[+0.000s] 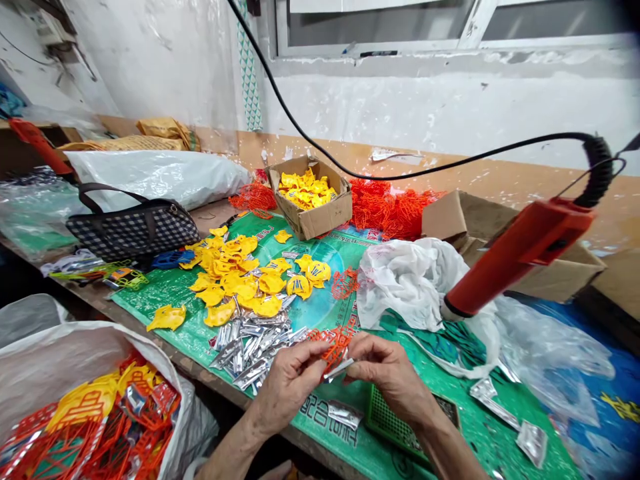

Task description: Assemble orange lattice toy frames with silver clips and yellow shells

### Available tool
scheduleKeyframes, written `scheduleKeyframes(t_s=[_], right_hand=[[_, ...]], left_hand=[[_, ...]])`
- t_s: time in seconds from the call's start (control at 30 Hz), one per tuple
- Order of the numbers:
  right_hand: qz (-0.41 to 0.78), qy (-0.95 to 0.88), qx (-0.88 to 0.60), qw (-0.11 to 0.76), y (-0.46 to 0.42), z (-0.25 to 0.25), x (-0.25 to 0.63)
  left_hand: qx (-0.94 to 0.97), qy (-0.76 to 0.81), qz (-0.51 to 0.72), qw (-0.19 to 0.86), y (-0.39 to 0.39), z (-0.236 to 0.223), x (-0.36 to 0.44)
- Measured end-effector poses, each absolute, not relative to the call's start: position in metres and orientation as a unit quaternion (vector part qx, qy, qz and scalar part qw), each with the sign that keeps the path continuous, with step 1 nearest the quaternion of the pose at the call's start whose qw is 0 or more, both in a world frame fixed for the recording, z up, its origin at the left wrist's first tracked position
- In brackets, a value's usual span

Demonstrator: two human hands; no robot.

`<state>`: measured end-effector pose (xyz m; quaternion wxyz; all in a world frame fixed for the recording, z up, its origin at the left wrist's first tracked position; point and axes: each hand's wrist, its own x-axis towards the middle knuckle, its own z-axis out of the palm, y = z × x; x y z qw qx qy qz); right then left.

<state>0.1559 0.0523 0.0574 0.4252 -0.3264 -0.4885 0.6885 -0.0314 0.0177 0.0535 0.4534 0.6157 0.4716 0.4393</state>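
1. The hands are close together over a green sheet (133, 303): the left hand (285, 387) pinches an orange lattice piece (336, 341), while the right hand (387, 373) grips a silver strip (339, 371) against it.
2. Silver packets (265, 340) and yellow pieces (233, 267) lie heaped beyond the left hand.
3. An orange-red power tool (520, 257) hangs at the right, partly hiding an open carton (565, 275); the right forearm covers part of a green basket (390, 423).
4. The sheet bears Chinese characters, "配合" near the hands; the cardboard box (325, 220) has markings too small to read.
5. That box holds yellow pieces; a white sack (115, 330) holds orange and yellow ones.
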Motion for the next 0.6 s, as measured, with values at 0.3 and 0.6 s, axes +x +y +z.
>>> scheduleKeyframes(t_s=[0.3, 0.6], right_hand=[[0.57, -0.601, -0.301, 0.471, 0.046, 0.0518, 0.1611], [0.463, -0.671, -0.28, 0.506, 0.0436, 0.0485, 0.164]], left_hand=[[0.746, 0.388, 0.466, 0.277, 0.0109, 0.0563, -0.0364], [0.805, 0.349, 0.469, 0.1, 0.0124, 0.0554, -0.0283]])
